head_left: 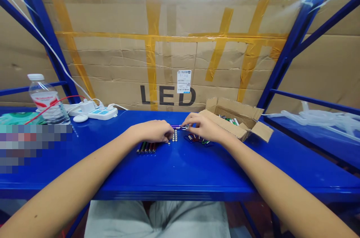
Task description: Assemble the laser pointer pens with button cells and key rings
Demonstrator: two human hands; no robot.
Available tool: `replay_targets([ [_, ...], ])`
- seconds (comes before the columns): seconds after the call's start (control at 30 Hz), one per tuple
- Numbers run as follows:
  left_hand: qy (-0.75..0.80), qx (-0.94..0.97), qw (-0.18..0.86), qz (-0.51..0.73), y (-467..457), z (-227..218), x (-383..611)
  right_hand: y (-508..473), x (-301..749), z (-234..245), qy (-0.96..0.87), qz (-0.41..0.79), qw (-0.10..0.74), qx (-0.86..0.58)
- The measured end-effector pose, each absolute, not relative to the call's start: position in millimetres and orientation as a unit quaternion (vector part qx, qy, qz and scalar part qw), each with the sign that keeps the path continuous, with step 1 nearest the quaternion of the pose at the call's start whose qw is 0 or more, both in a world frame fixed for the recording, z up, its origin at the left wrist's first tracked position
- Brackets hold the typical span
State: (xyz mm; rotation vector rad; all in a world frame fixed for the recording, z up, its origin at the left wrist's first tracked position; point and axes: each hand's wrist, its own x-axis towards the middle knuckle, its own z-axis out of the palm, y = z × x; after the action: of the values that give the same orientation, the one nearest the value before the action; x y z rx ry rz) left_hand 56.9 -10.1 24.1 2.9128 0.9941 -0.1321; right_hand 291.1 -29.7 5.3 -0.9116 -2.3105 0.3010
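Observation:
My left hand [154, 131] is curled closed over the table, its fingertips down at a small silver button cell [169, 142]. More button cells [174, 135] stand in short rows just right of those fingers. My right hand [201, 125] pinches the silver end of a slim purple metal tube [176, 127], which lies crosswise between the hands; its left part is hidden behind my left hand. Under my left wrist, several dark coloured tubes [146, 148] lie side by side. Below my right hand sit small metal pieces with cord loops [197, 139].
An open cardboard box [225, 127] with small metal parts stands right of my right hand. At the back left are a white power strip [101, 112] and a water bottle [46, 99]. A big cardboard sheet [118, 62] walls off the blue table's [180, 170] back.

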Motion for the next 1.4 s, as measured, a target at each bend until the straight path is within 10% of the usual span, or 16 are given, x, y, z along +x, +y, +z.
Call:
replay_targets([
  [0.57, 0.35, 0.932, 0.08, -0.049, -13, 23, 60, -30, 291, 6, -0.863, 0.087, 0.295, -0.401],
  [0.97, 0.211, 0.926, -0.067, 0.305, -5, 16, 70, -29, 288, 3, -0.875, 0.08, 0.269, -0.394],
  [1.4, 0.256, 0.922, -0.067, 0.282, -19, 8, 81, -21, 292, -1, -0.849, 0.157, 0.33, -0.382],
])
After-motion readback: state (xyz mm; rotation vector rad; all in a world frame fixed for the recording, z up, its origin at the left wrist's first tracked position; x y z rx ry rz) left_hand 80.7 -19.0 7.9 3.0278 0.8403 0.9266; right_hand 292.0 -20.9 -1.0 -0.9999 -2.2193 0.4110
